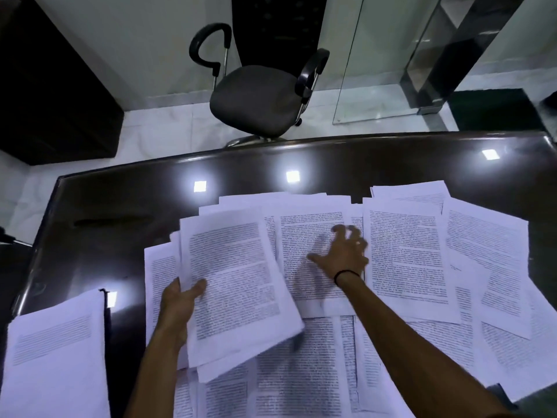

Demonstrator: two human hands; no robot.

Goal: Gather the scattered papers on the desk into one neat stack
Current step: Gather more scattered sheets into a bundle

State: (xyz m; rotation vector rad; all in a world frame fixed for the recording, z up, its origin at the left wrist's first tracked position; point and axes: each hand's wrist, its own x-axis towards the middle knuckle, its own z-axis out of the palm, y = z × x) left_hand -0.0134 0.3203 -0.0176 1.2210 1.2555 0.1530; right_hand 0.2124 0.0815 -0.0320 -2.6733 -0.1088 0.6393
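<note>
White printed sheets are all over the place here. We've got our left hand (180, 300) gripping a handful of gathered pages (238, 285), thumb on top of the front sheet and fingers tucked behind, the bunch tilted and lifted a bit off the mess below. Our right hand (343, 254) is out ahead of that and to the side, fingers spread and bent like a claw, tips pressing down on a loose sheet (310, 251); it's a bit blurry so we can't tell more than that. There's a thin black band (346, 273) on that wrist.

More scattered papers (482, 267) fan out past the right hand and underneath both forearms, overlapping every which way on the dark glossy desk (120, 206). Off beyond the left hand, well apart from it, sits a separate pile (54, 351) at the desk edge. Past the desk, across from both hands, we see a grey office chair (256, 98).
</note>
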